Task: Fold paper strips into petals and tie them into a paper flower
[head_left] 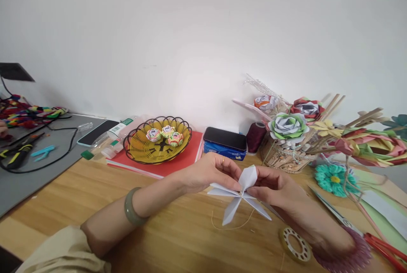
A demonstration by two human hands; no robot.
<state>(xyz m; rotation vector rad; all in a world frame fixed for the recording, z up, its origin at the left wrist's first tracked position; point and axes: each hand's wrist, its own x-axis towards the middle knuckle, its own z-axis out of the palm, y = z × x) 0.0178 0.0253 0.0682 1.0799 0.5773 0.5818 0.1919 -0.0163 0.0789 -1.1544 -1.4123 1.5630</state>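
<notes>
From where I stand, a white paper flower [247, 181] is positioned over the wooden tabletop [178, 230]: the left hand [212, 174] clamps its petals near the centre from 9 o'clock, thumb against fingers, and the right hand [279, 184] pinches it likewise from 3 o'clock. A thin string [234, 229] curves at 6 o'clock; a tape roll [285, 244] lies near between 4 and 5, scissors [333, 210] farther out past 3. At 10 o'clock sits a yellow basket [137, 143] containing three small flowers [168, 132].
</notes>
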